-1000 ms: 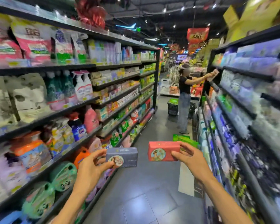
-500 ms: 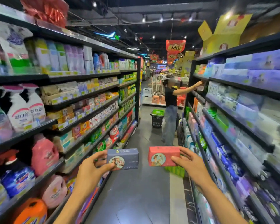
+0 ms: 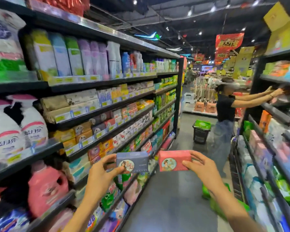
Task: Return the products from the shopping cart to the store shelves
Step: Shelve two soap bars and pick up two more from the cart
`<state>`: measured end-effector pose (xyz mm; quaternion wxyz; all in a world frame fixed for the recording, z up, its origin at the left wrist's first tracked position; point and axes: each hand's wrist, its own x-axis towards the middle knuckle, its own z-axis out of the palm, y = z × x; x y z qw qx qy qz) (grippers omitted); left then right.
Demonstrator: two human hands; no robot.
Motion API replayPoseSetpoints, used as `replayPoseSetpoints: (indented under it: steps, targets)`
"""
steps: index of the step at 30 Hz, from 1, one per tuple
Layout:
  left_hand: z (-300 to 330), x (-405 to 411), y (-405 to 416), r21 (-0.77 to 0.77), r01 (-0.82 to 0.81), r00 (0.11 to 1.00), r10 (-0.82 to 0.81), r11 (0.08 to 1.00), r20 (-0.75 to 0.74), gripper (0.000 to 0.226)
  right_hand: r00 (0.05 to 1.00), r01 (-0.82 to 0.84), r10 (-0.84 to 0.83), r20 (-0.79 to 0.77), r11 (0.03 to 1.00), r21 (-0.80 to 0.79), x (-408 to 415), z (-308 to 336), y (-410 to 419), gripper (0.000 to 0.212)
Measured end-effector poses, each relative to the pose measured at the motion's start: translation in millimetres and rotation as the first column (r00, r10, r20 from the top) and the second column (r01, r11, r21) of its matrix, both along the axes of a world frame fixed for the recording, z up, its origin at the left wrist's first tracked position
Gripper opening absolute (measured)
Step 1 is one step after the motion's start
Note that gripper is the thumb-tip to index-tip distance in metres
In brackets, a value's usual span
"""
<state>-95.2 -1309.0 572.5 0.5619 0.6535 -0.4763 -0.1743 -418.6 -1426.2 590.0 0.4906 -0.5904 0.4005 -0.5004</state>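
My left hand (image 3: 100,173) grips a small blue-grey soap box (image 3: 132,162) with a round picture label, held up at chest height in the aisle. My right hand (image 3: 203,166) grips a matching pink-red soap box (image 3: 174,160) beside it. Both boxes face me, a hand's width apart. Similar small boxed soaps (image 3: 97,128) fill the middle tiers of the left shelving (image 3: 107,108), just beyond the blue box.
Tall shelves line both sides of a narrow aisle with a grey floor (image 3: 171,198). A person (image 3: 224,114) reaches into the right shelf (image 3: 274,114) ahead. A black basket with green packs (image 3: 200,131) stands on the floor, and green packs (image 3: 224,203) lie low right.
I have moved forward along the aisle and the left shelves have slid past. Both hands still hold the boxes in front of me, slightly closer together.
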Motion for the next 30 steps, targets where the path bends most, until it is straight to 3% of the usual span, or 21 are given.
replayPoseSetpoints:
  steps: [14,23,28,30]
  targets:
    - [-3,124,-208,-0.023,-0.408,0.913,0.407,0.913,-0.025,0.048,0.909,-0.398,0.391,-0.142,0.917,-0.025,209,9,-310,0.038]
    - [-9,204,-284,-0.036,-0.618,0.783,0.618,0.786,0.072,0.045,0.831,-0.547,0.532,-0.160,0.835,-0.063,336,-1,-417,0.040]
    - [-18,225,-316,0.007,-0.737,0.675,0.736,0.676,0.058,0.049,0.768,-0.636,0.623,-0.147,0.770,-0.057,395,-8,-464,0.042]
    - [-19,227,-329,0.009,-0.771,0.636,0.771,0.637,0.031,0.040,0.738,-0.670,0.657,-0.155,0.740,-0.057,416,-13,-480,0.042]
